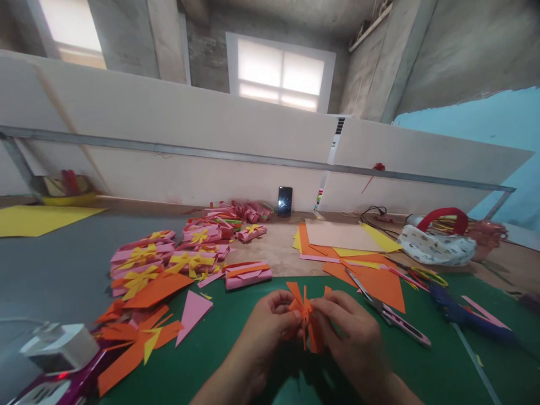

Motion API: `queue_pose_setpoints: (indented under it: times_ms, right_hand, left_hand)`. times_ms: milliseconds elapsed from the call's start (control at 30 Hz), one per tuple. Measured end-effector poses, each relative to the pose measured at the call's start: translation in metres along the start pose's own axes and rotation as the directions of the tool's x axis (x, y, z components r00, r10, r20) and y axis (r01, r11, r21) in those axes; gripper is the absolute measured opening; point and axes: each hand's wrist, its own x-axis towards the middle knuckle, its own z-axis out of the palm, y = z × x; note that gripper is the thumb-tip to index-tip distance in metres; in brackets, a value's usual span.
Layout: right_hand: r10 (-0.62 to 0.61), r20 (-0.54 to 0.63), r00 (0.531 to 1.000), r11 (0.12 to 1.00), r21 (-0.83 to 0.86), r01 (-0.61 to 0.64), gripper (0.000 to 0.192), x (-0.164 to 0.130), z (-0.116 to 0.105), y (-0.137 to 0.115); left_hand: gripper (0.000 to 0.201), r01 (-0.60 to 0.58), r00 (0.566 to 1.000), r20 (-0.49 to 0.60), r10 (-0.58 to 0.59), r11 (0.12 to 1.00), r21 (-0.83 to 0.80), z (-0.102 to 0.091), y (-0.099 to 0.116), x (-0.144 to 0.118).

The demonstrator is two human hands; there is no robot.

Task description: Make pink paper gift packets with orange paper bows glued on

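At the far left of my counter sits a white device with a small red light under it; I can read no writing on it. Next to it lie orange paper scraps with a yellow sliver, and a pink paper triangle. Behind them are the pink rolls tied with yellow bows, heaped together, and one pink roll with an orange band lying apart on the edge of the green mat.

My left hand is nearly closed, fingertips pinching the left side of the orange paper bow. My right hand is closed the same way on its right side. The bow stands between my two hands, just above the mat, its cut strips fanning upward and a tail hanging down.

Right of my hands lie the scissors, resting on the mat and an orange sheet. Beyond them is a stack of coloured paper. A dark phone leans upright against the wall, screen blank. Farther right sit a blue glue gun and a patterned white bag with a red handle. No label anywhere is legible.
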Motion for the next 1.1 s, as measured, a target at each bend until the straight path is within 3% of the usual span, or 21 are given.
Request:
queue_pose_setpoints:
  times_ms: [233, 400, 1100]
  right_hand:
    - [-0.155, -0.056, 0.986, 0.963, -0.23, 0.138, 0.016, 0.0012, -0.0003, -0.0024]
    - [-0.226, -0.085, 0.97, 0.937, -0.291, 0.192, 0.014, 0.0035, -0.0005, -0.0053]
    - [-0.206, -0.053, 0.977, 0.929, -0.325, 0.178, 0.016, 0.0035, -0.0016, -0.0082]
  left_hand:
    - [0.025, -0.01, 1.0, 0.021, 0.009, 1.0, 0.016, -0.0013, -0.0017, 0.0004]
    - [0.025, 0.014, 1.0, 0.028, -0.015, 1.0, 0.022, -0.0008, -0.0012, -0.0004]
    - [0.024, 0.028, 0.999, 0.017, -0.029, 0.999, 0.03, 0.0004, -0.0007, -0.0036]
